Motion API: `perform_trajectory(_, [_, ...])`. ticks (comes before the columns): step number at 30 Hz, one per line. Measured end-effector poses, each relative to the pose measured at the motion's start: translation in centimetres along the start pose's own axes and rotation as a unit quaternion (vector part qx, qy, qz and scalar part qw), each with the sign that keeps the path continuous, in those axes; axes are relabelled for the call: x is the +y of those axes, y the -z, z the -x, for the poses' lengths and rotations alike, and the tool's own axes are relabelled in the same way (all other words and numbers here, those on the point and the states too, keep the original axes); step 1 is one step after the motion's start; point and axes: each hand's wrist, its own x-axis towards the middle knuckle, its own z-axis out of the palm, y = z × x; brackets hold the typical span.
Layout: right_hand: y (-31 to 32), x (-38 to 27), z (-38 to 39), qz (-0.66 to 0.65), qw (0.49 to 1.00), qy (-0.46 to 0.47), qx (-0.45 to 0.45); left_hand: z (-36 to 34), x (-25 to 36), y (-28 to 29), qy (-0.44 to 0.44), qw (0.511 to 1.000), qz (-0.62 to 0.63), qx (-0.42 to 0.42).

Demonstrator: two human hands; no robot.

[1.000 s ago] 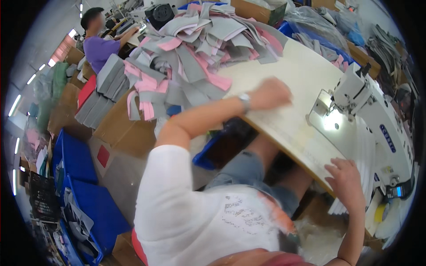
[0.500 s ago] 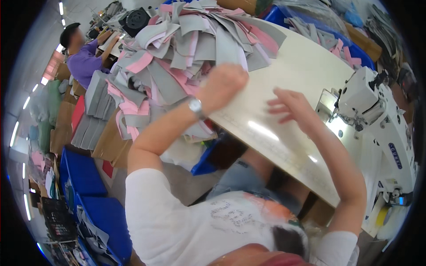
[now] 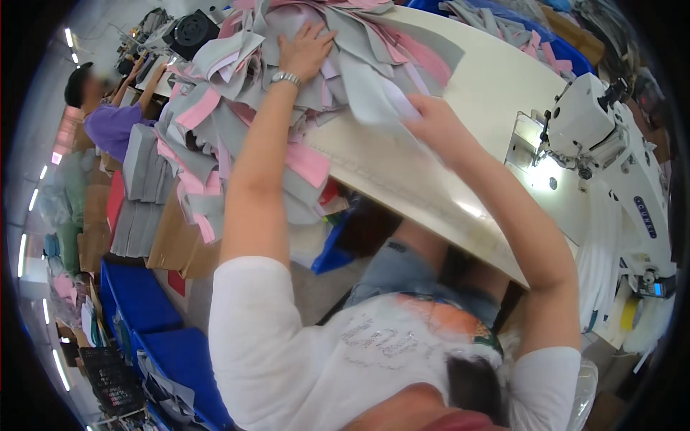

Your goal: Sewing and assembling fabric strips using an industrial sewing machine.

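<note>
- The white table [image 3: 496, 93] is the biggest thing here, and it bends around in front of you.
- A big, messy heap of gray and pink cloth pieces [image 3: 231, 128] covers the left side of the table. Some pieces hang down over the near edge.
- The white sewing machine [image 3: 625, 172] stands at the right end of the table, well apart from the heap. A bright light shines down by its needle.
- Past the heap, on your left, a person in a purple shirt [image 3: 115, 129] has both arms reaching forward.
- Two blue bins [image 3: 140, 296] are down low on your left, one just beside the other.
- A neat stack of gray pieces [image 3: 142, 172] sits between that person and the heap.
- One long gray piece [image 3: 365, 80] goes from the heap to your right hand, over the table. Its end there looks pale purple and a bit blurry.
- Your left hand [image 3: 305, 54] lies on top of the heap, palm down. Its fingers are spread out wide.
- Your right hand [image 3: 435, 126] is above the table. Its fingers are closed, pinching the end of the long gray piece. You cannot tell how each finger bends, because that spot is blurred.
- A silver watch [image 3: 286, 77] goes around your left wrist.
</note>
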Motion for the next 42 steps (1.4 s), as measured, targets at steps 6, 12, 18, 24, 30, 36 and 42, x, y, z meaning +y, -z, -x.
perform_trajectory(6, [2.9,0.5,17.0,0.150,0.984,-0.082,-0.059,-1.6,-5.2,-8.1,0.019,0.967,0.050,0.249])
perform_trajectory(12, [8.3,5.7,19.9,0.083,0.973,-0.207,0.061,-3.4,3.4,6.2,-0.047,0.963,0.235,0.120])
perform_trajectory(18, [10.8,6.5,19.9,0.138,0.967,-0.208,0.044,6.8,15.0,11.8,-0.222,0.886,0.401,-0.070])
perform_trajectory(24, [2.9,4.0,19.6,0.097,0.978,-0.167,-0.076,12.0,21.5,12.0,-0.127,0.946,0.288,-0.081])
perform_trajectory(30, [1.4,3.7,18.1,0.362,0.917,0.166,-0.032,14.6,19.8,12.7,-0.202,0.943,0.246,-0.098])
perform_trajectory(36, [2.8,7.7,17.4,0.562,0.801,0.166,0.127,15.2,18.3,10.8,-0.319,0.850,0.396,-0.137])
perform_trajectory(42, [3.3,7.9,20.8,0.549,0.800,0.127,0.204,11.0,21.4,10.9,-0.328,0.803,0.472,-0.156])
